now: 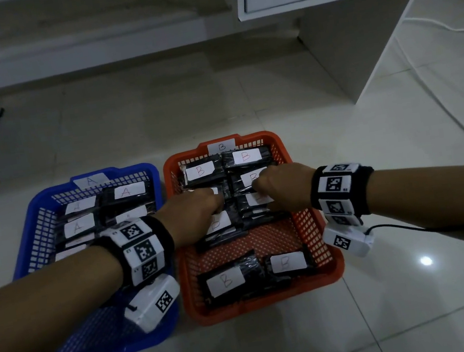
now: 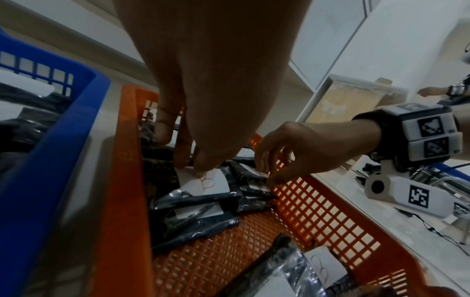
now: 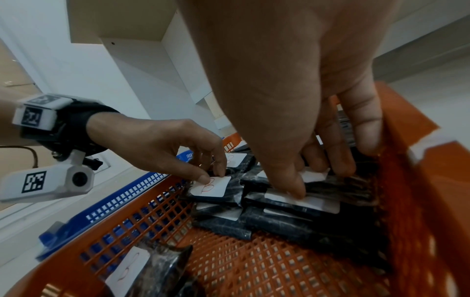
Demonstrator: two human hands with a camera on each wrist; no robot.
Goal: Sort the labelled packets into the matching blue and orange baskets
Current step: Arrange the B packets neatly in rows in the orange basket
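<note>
Two baskets are parked side by side on the tiled floor [image 1: 340,144]: a blue basket [image 1: 27,236] tagged A and an orange basket [image 1: 316,223] tagged B. Both hands are reached into the orange one, over the middle pile of black packets.

The left hand [image 1: 191,215] is curled down onto a B-labelled packet [image 2: 203,183], with thumb and fingertips [image 2: 201,168] closed on the far edge of its white label, so that grip is pinched onto the packet rather than open. From the right wrist view the same pinch is seen on the label's corner [image 3: 211,186].

The right hand [image 1: 283,187] is bent over the stack just to the right of the left hand. Its thumb is pressed on one white-labelled packet [image 3: 305,202] and the fingers are curled onto the packet behind it. What's written on these labels can't be read, since they're covered by the hand.

Beyond both hands, more B packets [image 1: 246,157] are laid along the basket's far end, and nearer to the body than the hands, two more B packets [image 1: 228,280] are lying flat at the near end. Left of the left forearm, A-labelled packets [image 1: 126,191] are stacked in the blue basket.

Marker-covered wristbands with small white cameras [image 1: 153,303] are worn on both wrists.
</note>
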